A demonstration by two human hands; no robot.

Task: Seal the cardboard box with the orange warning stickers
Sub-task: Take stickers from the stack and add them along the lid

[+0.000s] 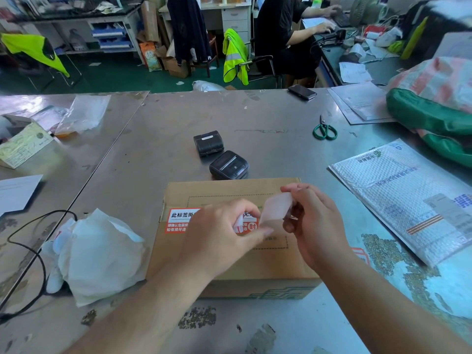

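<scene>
Nearest me, my left hand (224, 229) and right hand (313, 223) work above the box (229, 261), which sits closed on the metal table (268, 116), square in front of me. The left pinches a small red-and-white sticker (238, 226); the right pinches a translucent backing sheet (277, 208), raised and curled away, which I judge to be a peel. Both are held low over the lid, presumably so the sticker drops straight onto the seam. One orange sticker (178, 221) already lies across the lid's left edge; its white band reads "此标签撕", the rest hidden. A white bag (102, 254) touches the box's left side. Beyond stand two black printers (221, 154), then green scissors (325, 129). At right lies a bubble mailer (403, 198), its print too blurred to read.
</scene>
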